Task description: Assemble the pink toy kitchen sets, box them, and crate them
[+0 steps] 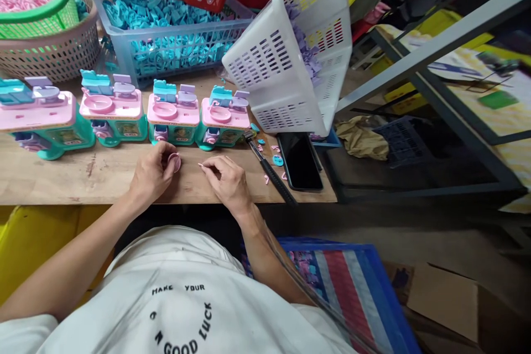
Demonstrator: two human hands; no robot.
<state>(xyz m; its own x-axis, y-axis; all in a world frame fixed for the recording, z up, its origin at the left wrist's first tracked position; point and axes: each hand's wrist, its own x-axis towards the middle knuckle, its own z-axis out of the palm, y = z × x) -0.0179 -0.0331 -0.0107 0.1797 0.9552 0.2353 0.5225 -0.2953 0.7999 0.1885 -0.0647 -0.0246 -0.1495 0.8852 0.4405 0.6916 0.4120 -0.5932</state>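
My left hand (pixel 151 172) is closed on a small round pink toy basin (pixel 177 162), tilted on edge just above the wooden table. With thumb and forefinger, my right hand (pixel 230 181) pinches a tiny pale pink piece (pixel 201 165), too small to name. A row of pink and teal toy kitchen units stands behind both hands. On the nearest ones, the middle unit (pixel 173 117) and the right unit (pixel 224 120), a pink basin and a curved pink tap sit on top beside blue and purple parts. The leftmost unit (pixel 45 113) shows no basin on its top.
A black-handled tool (pixel 271 172), a phone (pixel 299 160) and loose pink and blue bits lie right. Behind stand a clear bin (pixel 182 36) of blue parts and a tilted white basket (pixel 265 61) with purple parts. The table (pixel 103 188) ends close before me.
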